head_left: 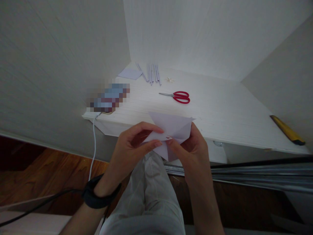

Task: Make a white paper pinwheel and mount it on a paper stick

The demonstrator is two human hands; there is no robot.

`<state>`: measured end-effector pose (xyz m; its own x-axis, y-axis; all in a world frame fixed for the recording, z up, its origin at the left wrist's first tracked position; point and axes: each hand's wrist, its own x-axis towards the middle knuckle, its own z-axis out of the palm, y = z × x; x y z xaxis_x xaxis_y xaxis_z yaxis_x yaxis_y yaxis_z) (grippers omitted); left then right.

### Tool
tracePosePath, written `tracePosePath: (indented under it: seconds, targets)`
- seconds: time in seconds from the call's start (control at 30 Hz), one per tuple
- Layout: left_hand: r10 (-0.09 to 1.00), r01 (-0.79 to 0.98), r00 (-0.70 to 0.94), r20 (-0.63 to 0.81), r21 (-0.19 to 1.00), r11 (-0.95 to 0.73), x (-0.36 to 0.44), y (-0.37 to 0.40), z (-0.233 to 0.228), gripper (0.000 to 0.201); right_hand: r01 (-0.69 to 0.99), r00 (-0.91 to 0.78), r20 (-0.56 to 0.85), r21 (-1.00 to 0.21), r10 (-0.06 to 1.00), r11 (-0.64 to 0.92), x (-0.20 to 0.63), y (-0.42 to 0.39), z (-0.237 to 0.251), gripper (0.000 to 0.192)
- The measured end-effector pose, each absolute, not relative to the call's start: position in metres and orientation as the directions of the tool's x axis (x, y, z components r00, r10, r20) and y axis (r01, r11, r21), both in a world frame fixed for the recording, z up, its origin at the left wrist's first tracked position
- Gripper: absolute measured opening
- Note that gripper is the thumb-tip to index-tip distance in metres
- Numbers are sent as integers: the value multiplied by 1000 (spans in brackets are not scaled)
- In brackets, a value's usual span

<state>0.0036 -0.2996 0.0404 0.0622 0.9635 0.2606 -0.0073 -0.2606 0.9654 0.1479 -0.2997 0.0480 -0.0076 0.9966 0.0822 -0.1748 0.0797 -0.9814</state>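
A folded sheet of pale lilac paper (172, 129) is held in the air just in front of the white table's near edge (220, 138). My left hand (133, 145) pinches its left side between thumb and fingers. My right hand (189, 147) grips its right side, the thumb pressing near the fold in the middle. A black band sits on my left wrist. My legs in light trousers show below the paper.
Red-handled scissors (179, 96) lie on the table behind the paper. Several thin paper rolls (152, 73), a flat lilac sheet (129, 73) and a small white scrap (169, 79) lie at the back. A blurred object (109, 98) with a white cable sits left; a yellow tool (287, 130) lies far right.
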Motion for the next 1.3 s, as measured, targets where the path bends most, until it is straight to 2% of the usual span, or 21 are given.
tracePosePath:
  seconds: [0.33, 1.1, 1.3]
  targets:
    - [970, -54, 23, 244, 969, -242, 5, -302, 42, 10, -177, -3, 107, -979, 994, 105, 147, -300, 45, 37]
    - [997, -115, -57, 59, 991, -65, 13, -306, 51, 15, -163, -8, 110, -981, 994, 107, 145, -301, 42, 35]
    - [998, -198, -51, 32, 979, -42, 14, -305, 48, 14, -157, 1, 123, -980, 992, 121, 145, -301, 42, 35]
